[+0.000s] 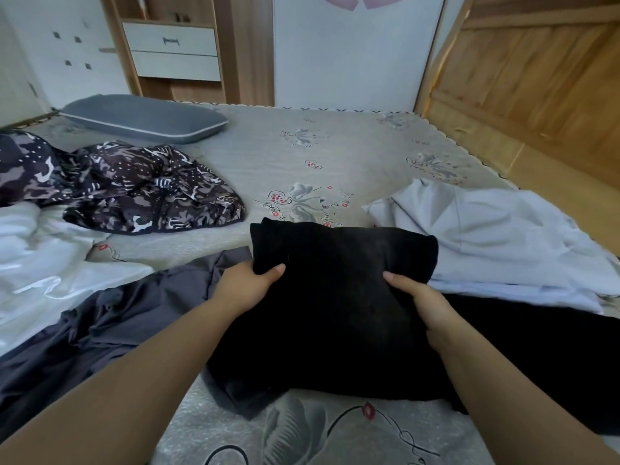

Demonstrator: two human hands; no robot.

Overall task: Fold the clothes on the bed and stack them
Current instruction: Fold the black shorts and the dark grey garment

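A black garment (339, 297) lies folded over in front of me on the bed (302, 156). My left hand (245, 286) grips its left edge, thumb on top. At its right side my right hand (422, 307) holds the fabric, thumb on top as well. A dark grey garment (110, 327) lies crumpled under and left of it. A pale blue garment (496, 236) is spread at the right. A camouflage-patterned garment (141, 189) sits heaped at the left, with white cloth (43, 256) in front of it.
A grey pillow (144, 117) lies at the bed's far left. A wooden wall (536, 78) borders the bed on the right, and wooden shelves with white drawers (174, 52) stand behind. More black fabric (536, 357) lies at my right.
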